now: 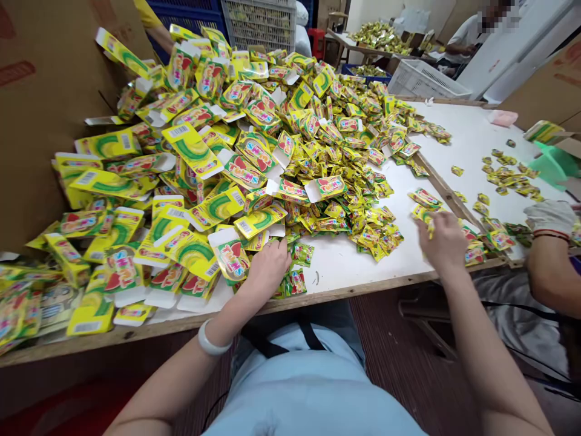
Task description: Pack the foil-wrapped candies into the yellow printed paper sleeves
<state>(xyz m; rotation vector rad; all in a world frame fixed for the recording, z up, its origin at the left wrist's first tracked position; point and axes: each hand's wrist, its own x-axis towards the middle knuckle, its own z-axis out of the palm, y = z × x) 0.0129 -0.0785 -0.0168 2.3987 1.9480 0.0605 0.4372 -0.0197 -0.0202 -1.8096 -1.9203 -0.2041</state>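
Note:
My left hand (267,266) rests at the near edge of the white table (345,263), its fingers curled over a few green sachets (297,281) beside a yellow carton (231,257). My right hand (442,242) is closed around several yellow sachets (424,215) at the table's right side. A big heap of flat yellow cartons (195,151) fills the left. Loose yellow sachets (358,181) are piled in the middle.
A co-worker's gloved hand (549,217) and bare forearm are at the right, near scattered sachets (508,175). A wooden strip (442,188) divides the tabletops. Cardboard (40,109) stands at the left. White crates (426,82) and another seated person are at the back.

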